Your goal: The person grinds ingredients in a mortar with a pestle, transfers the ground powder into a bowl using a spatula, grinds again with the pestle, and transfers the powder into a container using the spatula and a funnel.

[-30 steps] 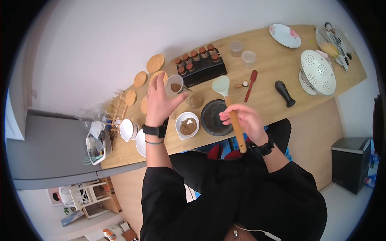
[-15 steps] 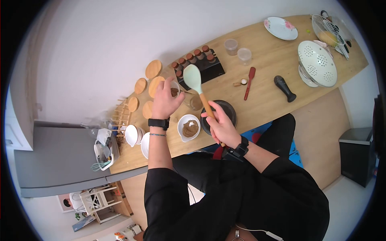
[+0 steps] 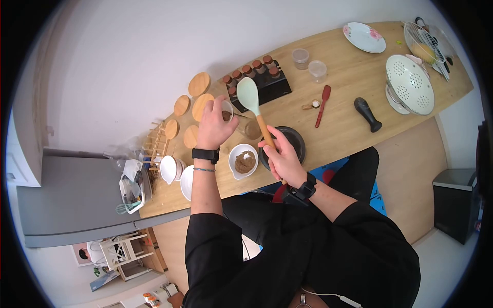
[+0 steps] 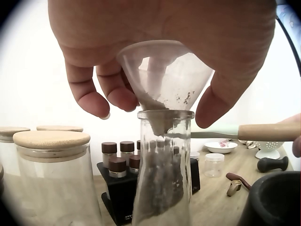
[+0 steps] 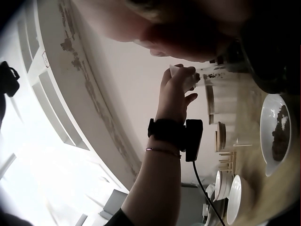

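Observation:
My left hand (image 3: 214, 126) grips a clear plastic funnel (image 4: 181, 77), thumb on one side and fingers on the other. The funnel's spout stands in the neck of a clear glass bottle (image 4: 162, 183), and brown powder clings inside both. In the head view my right hand (image 3: 285, 161) holds a silicone spoon (image 3: 248, 95) by its wooden handle, the mint head raised beside the funnel. Below the hands sit a black mortar (image 3: 299, 141) and a white spouted bowl (image 3: 234, 172) containing brown powder (image 3: 246, 160) with a little white on it.
Behind the bottle stands a black spice rack (image 3: 267, 92) with several capped jars. Wooden-lidded glass jars (image 4: 51, 141) line the left. Farther right lie a red spatula (image 3: 323, 106), a black pestle (image 3: 368, 115), a white colander (image 3: 409, 84) and a floral plate (image 3: 364, 37).
The left hand has come down from spread fingers onto the funnel. The right hand has tightened on the spoon handle, and the spoon's head has moved left and up toward the funnel.

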`<state>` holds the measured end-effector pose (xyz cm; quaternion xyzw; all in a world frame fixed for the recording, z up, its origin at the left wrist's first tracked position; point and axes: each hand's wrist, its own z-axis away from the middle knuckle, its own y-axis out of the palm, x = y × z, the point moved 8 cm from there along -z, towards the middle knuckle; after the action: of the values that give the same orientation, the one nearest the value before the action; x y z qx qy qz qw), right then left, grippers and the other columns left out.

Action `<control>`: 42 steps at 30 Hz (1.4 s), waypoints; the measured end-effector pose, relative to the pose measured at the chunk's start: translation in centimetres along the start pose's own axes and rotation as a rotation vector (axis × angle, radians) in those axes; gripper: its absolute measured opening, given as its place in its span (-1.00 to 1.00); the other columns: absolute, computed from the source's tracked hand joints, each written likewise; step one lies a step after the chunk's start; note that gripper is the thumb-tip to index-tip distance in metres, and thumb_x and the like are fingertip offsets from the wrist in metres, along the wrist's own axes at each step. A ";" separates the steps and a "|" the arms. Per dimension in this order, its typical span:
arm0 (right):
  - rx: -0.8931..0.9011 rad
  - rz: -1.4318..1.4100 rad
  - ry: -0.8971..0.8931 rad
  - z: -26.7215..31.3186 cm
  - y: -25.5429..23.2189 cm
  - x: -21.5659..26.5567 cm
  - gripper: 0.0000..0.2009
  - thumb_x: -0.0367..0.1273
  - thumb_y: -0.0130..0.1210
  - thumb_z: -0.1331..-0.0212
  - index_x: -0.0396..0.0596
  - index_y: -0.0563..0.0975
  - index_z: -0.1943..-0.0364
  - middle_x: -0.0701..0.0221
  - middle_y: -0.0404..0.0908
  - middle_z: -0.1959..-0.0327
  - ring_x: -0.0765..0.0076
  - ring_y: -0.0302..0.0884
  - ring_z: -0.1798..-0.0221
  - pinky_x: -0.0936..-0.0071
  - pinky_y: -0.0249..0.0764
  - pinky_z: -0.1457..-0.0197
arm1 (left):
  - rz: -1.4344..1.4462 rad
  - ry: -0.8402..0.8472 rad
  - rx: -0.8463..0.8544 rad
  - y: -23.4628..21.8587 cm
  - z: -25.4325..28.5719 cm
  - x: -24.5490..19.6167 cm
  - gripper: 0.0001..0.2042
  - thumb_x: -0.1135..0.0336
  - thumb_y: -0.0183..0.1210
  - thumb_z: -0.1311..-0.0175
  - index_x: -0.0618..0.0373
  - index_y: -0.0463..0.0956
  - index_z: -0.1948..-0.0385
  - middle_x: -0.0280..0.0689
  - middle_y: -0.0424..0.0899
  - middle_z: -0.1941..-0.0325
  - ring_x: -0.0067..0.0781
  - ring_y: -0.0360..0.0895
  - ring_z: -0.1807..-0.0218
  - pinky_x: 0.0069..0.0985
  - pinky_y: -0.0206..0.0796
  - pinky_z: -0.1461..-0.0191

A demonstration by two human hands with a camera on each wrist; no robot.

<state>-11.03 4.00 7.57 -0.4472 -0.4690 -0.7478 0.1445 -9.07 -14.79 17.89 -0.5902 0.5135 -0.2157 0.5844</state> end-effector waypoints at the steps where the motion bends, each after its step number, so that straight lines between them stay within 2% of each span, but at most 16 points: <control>1: 0.002 0.001 0.001 0.1 0.0 0.2 -0.44 -0.47 -0.12 -0.44 -0.07 0.03 -0.47 0.23 0.50 -0.04 0.63 0.31 0.75 0.61 0.26 0.79 | 0.000 -0.002 -0.002 0.1 0.0 0.2 -0.44 0.25 0.31 -0.01 0.12 0.41 -0.12 -0.04 0.51 0.14 0.05 0.53 0.12 -0.18 0.43 0.03; 3: 0.116 0.049 0.070 0.7 0.7 0.1 -0.44 -0.47 -0.11 -0.43 -0.08 0.03 -0.47 0.22 0.51 -0.03 0.64 0.31 0.74 0.63 0.26 0.78 | -0.055 0.075 -0.059 -0.1 0.0 0.0 -0.46 0.27 0.32 -0.01 0.13 0.43 -0.10 -0.14 0.50 0.24 -0.20 0.56 0.27 -0.30 0.46 0.14; 4: 0.116 0.049 0.070 0.8 0.8 -0.1 -0.44 -0.47 -0.11 -0.43 -0.08 0.03 -0.47 0.22 0.51 -0.03 0.64 0.31 0.74 0.63 0.26 0.78 | -0.055 0.075 -0.059 -0.1 0.0 0.0 -0.46 0.27 0.32 -0.01 0.13 0.43 -0.10 -0.14 0.50 0.24 -0.20 0.56 0.27 -0.30 0.46 0.14; 6: 0.007 -0.011 0.007 1.0 0.2 0.2 -0.44 -0.47 -0.10 -0.42 -0.08 0.04 -0.46 0.21 0.51 -0.01 0.64 0.31 0.74 0.63 0.26 0.79 | -0.078 0.071 -0.064 -0.1 0.1 0.1 -0.46 0.26 0.33 0.00 0.13 0.43 -0.10 -0.14 0.50 0.24 -0.17 0.55 0.25 -0.28 0.45 0.13; 10: 0.113 0.027 0.062 1.5 0.6 0.1 -0.44 -0.47 -0.10 -0.42 -0.06 0.05 -0.46 0.22 0.52 0.02 0.65 0.31 0.73 0.64 0.25 0.81 | -0.062 0.073 -0.068 -0.1 0.0 0.2 -0.46 0.25 0.33 0.00 0.12 0.43 -0.10 -0.13 0.50 0.24 -0.15 0.54 0.23 -0.26 0.44 0.12; 12: -0.016 -0.057 -0.020 1.8 -0.3 0.5 -0.44 -0.46 -0.10 -0.42 -0.06 0.06 -0.46 0.23 0.53 0.04 0.66 0.32 0.74 0.66 0.25 0.81 | -0.060 0.065 -0.071 0.0 0.1 0.4 -0.46 0.25 0.33 0.00 0.12 0.44 -0.10 -0.13 0.50 0.23 -0.14 0.54 0.23 -0.26 0.44 0.11; 15: 0.088 0.013 0.071 2.6 0.5 0.5 -0.45 -0.46 -0.10 -0.43 -0.04 0.05 -0.47 0.24 0.53 0.05 0.67 0.31 0.74 0.67 0.26 0.81 | -0.072 0.065 -0.072 -0.1 0.1 0.2 -0.46 0.25 0.33 -0.01 0.11 0.43 -0.10 -0.11 0.51 0.21 -0.12 0.54 0.21 -0.25 0.44 0.09; 19: 0.020 -0.027 0.012 3.1 -0.1 0.5 -0.44 -0.45 -0.10 -0.43 -0.04 0.06 -0.47 0.24 0.53 0.07 0.67 0.32 0.75 0.67 0.26 0.81 | -0.041 0.072 -0.088 0.0 0.3 0.5 -0.45 0.24 0.33 0.00 0.10 0.42 -0.12 -0.09 0.52 0.19 -0.10 0.54 0.17 -0.23 0.44 0.07; 22: 0.084 0.018 0.112 3.4 0.6 0.3 -0.46 -0.48 -0.12 -0.43 -0.04 0.07 -0.47 0.23 0.53 0.09 0.70 0.29 0.72 0.70 0.25 0.81 | -0.046 0.067 -0.084 -0.1 0.3 0.5 -0.45 0.25 0.31 -0.01 0.08 0.42 -0.12 -0.09 0.52 0.19 -0.08 0.54 0.15 -0.21 0.44 0.06; 25: 0.012 -0.041 0.027 3.2 -0.1 0.3 -0.45 -0.47 -0.11 -0.42 -0.03 0.08 -0.46 0.23 0.53 0.11 0.70 0.29 0.72 0.70 0.26 0.81 | -0.048 0.039 -0.063 -0.1 0.3 0.6 -0.46 0.26 0.29 -0.01 0.06 0.42 -0.11 -0.09 0.52 0.17 -0.08 0.54 0.12 -0.21 0.44 0.05; 27: 0.061 -0.015 0.074 3.1 -0.1 0.1 -0.44 -0.46 -0.09 -0.42 -0.04 0.06 -0.47 0.22 0.54 0.10 0.67 0.32 0.75 0.67 0.25 0.80 | -0.024 -0.002 -0.012 -0.1 0.3 0.6 -0.46 0.27 0.28 0.00 0.09 0.41 -0.11 -0.02 0.52 0.07 0.10 0.54 0.05 -0.14 0.44 0.00; 31: -0.021 -0.051 -0.004 3.0 -0.5 0.7 -0.44 -0.46 -0.07 -0.42 -0.05 0.06 -0.46 0.22 0.54 0.11 0.67 0.32 0.74 0.68 0.25 0.79 | -0.023 0.005 -0.010 0.0 0.3 0.8 -0.47 0.28 0.27 0.00 0.09 0.41 -0.10 -0.02 0.52 0.08 0.10 0.54 0.07 -0.13 0.44 0.02; 34: 0.108 -0.008 0.112 3.1 0.4 0.2 -0.45 -0.45 -0.08 -0.42 -0.05 0.07 -0.45 0.22 0.53 0.12 0.66 0.31 0.74 0.67 0.25 0.79 | -0.024 0.017 -0.017 -0.1 0.3 0.7 -0.47 0.28 0.27 0.00 0.09 0.41 -0.10 -0.02 0.52 0.09 0.10 0.55 0.09 -0.13 0.44 0.04; 37: -0.001 -0.059 0.007 3.1 -0.3 0.3 -0.45 -0.45 -0.08 -0.42 -0.04 0.07 -0.45 0.22 0.53 0.14 0.65 0.31 0.74 0.67 0.25 0.79 | -0.029 0.019 -0.014 -0.1 0.4 0.7 -0.47 0.28 0.26 0.00 0.08 0.40 -0.11 -0.02 0.51 0.08 0.10 0.55 0.11 -0.14 0.45 0.04; 40: 0.089 0.005 0.110 3.7 0.6 -0.3 -0.49 -0.47 -0.10 -0.43 -0.01 0.11 -0.42 0.21 0.52 0.13 0.65 0.31 0.73 0.67 0.25 0.80 | -0.027 0.022 -0.015 -0.1 0.4 0.7 -0.46 0.29 0.27 0.01 0.09 0.40 -0.11 -0.02 0.51 0.09 0.09 0.55 0.10 -0.14 0.45 0.05; 42: 0.037 -0.045 0.050 3.4 0.2 -0.2 -0.50 -0.46 -0.11 -0.43 -0.02 0.11 -0.41 0.20 0.52 0.14 0.63 0.32 0.73 0.66 0.26 0.80 | -0.033 0.028 -0.012 0.1 0.3 0.9 -0.46 0.30 0.26 0.01 0.09 0.39 -0.11 -0.03 0.52 0.10 0.10 0.55 0.09 -0.14 0.44 0.05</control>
<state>-8.98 6.70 8.04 -0.4148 -0.4890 -0.7530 0.1477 -8.48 -15.35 17.45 -0.5989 0.5130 -0.2306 0.5700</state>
